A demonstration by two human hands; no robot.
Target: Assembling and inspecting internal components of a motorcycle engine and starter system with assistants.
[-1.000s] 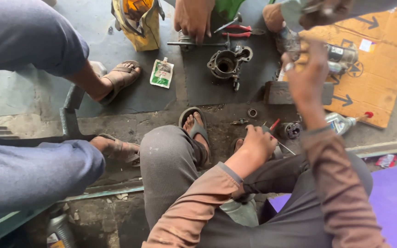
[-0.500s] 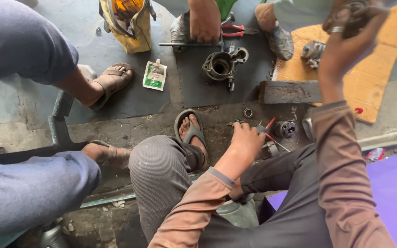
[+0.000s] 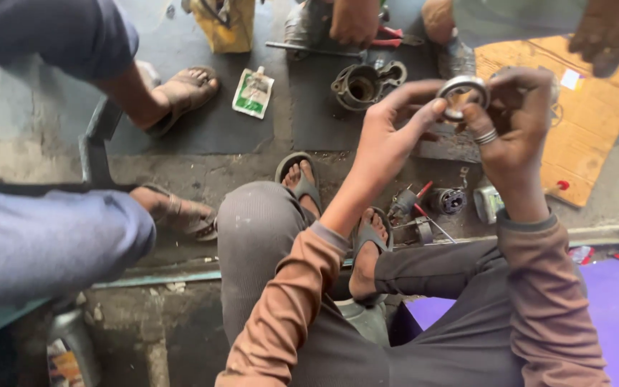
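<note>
Both my hands are raised in front of me and hold a round metal ring-shaped part (image 3: 462, 92) between them. My left hand (image 3: 394, 127) grips its left side with thumb and fingers. My right hand (image 3: 511, 118), with a ring on one finger, pinches its right side. Below the hands, small parts (image 3: 444, 202) and a red-handled tool (image 3: 420, 195) lie on the ground by my sandalled feet.
A grey metal housing (image 3: 364, 82) sits on a dark mat (image 3: 202, 122) ahead, next to a green and white packet (image 3: 253, 92). Cardboard (image 3: 596, 107) lies at the right. Another person's hand (image 3: 354, 21) works at the top; a seated person's legs (image 3: 73, 236) fill the left.
My left hand rose from the parts on the ground to meet my right hand, which came down and left with the metal ring. Both now hold it.
</note>
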